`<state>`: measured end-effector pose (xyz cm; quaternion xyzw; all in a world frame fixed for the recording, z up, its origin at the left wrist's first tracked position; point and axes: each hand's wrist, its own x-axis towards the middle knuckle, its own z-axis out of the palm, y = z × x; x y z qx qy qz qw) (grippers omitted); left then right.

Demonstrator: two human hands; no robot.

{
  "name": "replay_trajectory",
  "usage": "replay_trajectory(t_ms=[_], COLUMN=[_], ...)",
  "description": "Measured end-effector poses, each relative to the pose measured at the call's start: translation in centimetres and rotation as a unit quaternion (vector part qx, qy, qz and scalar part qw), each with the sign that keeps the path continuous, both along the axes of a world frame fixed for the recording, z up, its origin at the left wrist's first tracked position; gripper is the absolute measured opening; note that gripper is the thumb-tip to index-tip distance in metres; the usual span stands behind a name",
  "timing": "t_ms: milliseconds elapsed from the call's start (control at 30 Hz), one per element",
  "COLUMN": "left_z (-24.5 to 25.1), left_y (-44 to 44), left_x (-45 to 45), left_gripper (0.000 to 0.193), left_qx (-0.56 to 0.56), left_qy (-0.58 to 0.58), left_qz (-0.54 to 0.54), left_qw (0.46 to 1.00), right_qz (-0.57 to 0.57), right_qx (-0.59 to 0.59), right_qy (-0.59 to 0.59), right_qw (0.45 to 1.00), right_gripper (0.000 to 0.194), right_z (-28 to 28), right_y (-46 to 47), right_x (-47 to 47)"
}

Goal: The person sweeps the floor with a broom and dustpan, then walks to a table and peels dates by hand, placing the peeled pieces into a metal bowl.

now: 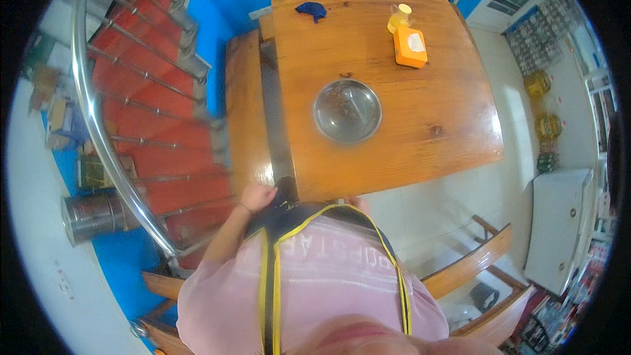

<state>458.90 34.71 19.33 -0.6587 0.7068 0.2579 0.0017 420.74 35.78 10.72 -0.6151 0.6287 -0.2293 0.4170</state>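
My left hand [259,197] is at my left side, above the near end of a wooden bench and beside the dark apron [276,217] with yellow edging. Its fingers are curled in, and I see nothing held in them. A small patch of skin past the apron's right edge, close to the table edge, seems to be my right hand [360,204]; its fingers are mostly hidden. Before me stands a wooden table [419,103]. A round, shiny metal tray or basin [348,111] rests on it, with a thin pale streak across its inside.
Farther back on the table are a dark blue cloth [311,10], an orange tissue box [409,54] and a yellow-lidded jug [400,17]. The bench [244,108] runs along the left, beside a stair railing [84,84]. Another bench [468,256] and a white cabinet [557,227] stand right.
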Motion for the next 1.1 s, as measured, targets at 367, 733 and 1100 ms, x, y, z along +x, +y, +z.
replay_trajectory(t_ms=[367, 733, 1100], left_z=[-1.9, -12.1, -10.9], left_y=[-36.3, -73.2, -65.7], left_x=[0.5, -2.8, -10.0], left_gripper=[0.048, 0.078, 0.034], left_qx=[-0.240, -0.278, -0.353], left_qy=[0.061, 0.013, 0.089], left_qz=[-0.117, 0.014, -0.278], left_qw=[0.962, 0.960, 0.889], right_qz=[-0.127, -0.184, -0.214], right_qx=[-0.320, -0.218, -0.214], right_qy=[0.196, 0.316, 0.340], right_qw=[0.918, 0.905, 0.890], right_gripper=[0.035, 0.031, 0.033], right_z=[-3.1, -2.3, -2.8], right_y=[-11.2, -11.0, -10.7], right_x=[9.2, 11.5, 12.0])
